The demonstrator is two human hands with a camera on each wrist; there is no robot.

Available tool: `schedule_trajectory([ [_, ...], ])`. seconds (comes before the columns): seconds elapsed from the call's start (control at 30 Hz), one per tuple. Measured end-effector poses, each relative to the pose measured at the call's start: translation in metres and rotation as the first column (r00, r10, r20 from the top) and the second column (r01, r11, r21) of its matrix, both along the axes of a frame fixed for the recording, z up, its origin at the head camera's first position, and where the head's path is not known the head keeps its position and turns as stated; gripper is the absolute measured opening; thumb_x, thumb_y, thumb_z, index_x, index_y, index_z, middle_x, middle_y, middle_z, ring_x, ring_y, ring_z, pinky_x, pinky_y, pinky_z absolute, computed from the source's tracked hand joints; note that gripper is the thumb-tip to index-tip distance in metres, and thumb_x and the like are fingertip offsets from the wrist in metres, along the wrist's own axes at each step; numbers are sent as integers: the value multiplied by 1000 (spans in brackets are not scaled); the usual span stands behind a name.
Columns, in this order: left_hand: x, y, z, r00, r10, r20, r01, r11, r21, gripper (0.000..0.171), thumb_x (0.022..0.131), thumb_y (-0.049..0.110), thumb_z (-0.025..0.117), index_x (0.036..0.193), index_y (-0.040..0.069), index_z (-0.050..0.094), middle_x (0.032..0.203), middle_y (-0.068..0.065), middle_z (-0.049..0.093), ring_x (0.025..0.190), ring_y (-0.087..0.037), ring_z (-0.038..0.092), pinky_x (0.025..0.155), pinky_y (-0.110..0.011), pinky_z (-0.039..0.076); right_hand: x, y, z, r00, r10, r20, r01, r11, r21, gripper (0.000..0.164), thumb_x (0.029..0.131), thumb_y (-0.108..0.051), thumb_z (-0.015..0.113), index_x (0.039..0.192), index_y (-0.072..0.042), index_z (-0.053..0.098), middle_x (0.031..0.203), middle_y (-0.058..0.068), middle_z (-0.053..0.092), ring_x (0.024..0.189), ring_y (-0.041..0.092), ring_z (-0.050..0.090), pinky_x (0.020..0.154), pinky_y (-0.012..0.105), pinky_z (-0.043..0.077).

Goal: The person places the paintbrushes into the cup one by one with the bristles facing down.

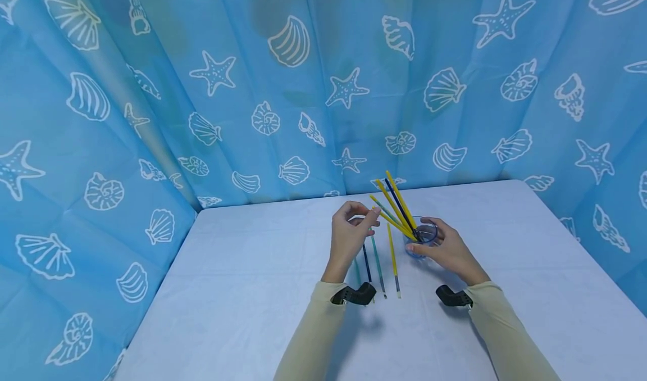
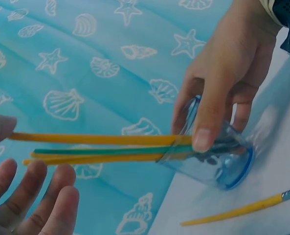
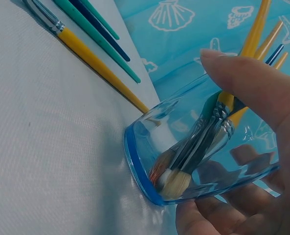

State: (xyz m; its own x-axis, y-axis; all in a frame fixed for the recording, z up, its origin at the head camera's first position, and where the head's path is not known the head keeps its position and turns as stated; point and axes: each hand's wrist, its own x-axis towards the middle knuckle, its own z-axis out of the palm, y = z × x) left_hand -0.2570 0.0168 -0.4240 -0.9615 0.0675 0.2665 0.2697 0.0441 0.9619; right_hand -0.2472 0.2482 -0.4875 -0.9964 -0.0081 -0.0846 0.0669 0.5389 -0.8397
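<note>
My right hand [image 1: 450, 252] grips a clear blue plastic cup [image 3: 145, 147], thumb on one side and fingers on the other. Several paintbrushes [image 1: 396, 201] with yellow, teal and dark blue handles stand in it, bristles down, leaning left out of the rim. Their bristles [image 3: 176, 183] show through the cup wall. Close to the handle ends is my left hand [image 1: 349, 232]. In the left wrist view its thumb [image 2: 0, 128] meets the tip of one yellow handle [image 2: 86, 138], while the other fingers [image 2: 34, 176] are spread apart from the thumb.
Left of the cup, a yellow paintbrush [image 1: 392, 252], a teal one [image 1: 377, 257] and a dark blue one [image 1: 367, 263] lie on the white tablecloth [image 1: 242, 291], with another teal brush [image 1: 356, 271] partly behind the left wrist. A blue shell-print curtain [image 1: 313, 89] hangs behind the table.
</note>
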Motion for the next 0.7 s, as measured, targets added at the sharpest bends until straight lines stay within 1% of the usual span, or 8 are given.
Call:
schedule_trajectory([
  [0.13,-2,-11,0,1000,20,-14,-20,1000,1,31,98,36,70,106,6,64,103,-14,74,83,-21,79,71,-30,65,1,1,-1,1000,6,-16,-6,1000,3,98,87,-48,81,161,-9,30,160,28,40,148,52,39,117,67,37],
  [0.23,-3,-21,-2,999,53,-1,-53,999,-3,33,99,39,68,106,7,64,103,-18,75,83,-24,79,72,-32,65,1,1,-2,1000,7,-17,-7,1000,0,98,86,-48,82,161,-10,30,160,27,40,148,51,39,117,67,37],
  [0.37,-5,-34,-8,994,104,27,-104,995,-4,30,100,35,67,105,5,65,103,-21,75,81,-25,79,72,-34,65,1,2,-2,1000,10,-8,-10,1000,0,99,86,-49,81,161,-10,29,161,27,40,148,51,39,117,67,37],
  [0.5,-7,-45,-15,987,153,51,-152,988,-27,23,100,28,67,103,5,66,99,-21,74,75,-22,77,69,-32,65,2,2,-1,1000,11,-7,-11,1000,6,100,86,-50,81,161,-10,29,160,27,40,148,51,39,116,67,38],
  [0.6,-9,-51,-20,982,183,50,-181,982,-48,18,100,23,67,101,5,67,96,-19,74,72,-21,76,66,-31,64,2,2,-1,1000,7,-7,-7,1000,3,99,86,-49,81,161,-10,30,161,27,40,148,51,40,116,67,38],
  [0.7,-11,-56,-24,978,205,46,-201,977,-71,17,100,21,67,101,4,67,93,-18,73,70,-22,75,64,-30,63,1,2,0,1000,6,-6,-6,1000,5,99,86,-49,81,161,-10,30,161,27,40,148,51,39,116,67,38],
])
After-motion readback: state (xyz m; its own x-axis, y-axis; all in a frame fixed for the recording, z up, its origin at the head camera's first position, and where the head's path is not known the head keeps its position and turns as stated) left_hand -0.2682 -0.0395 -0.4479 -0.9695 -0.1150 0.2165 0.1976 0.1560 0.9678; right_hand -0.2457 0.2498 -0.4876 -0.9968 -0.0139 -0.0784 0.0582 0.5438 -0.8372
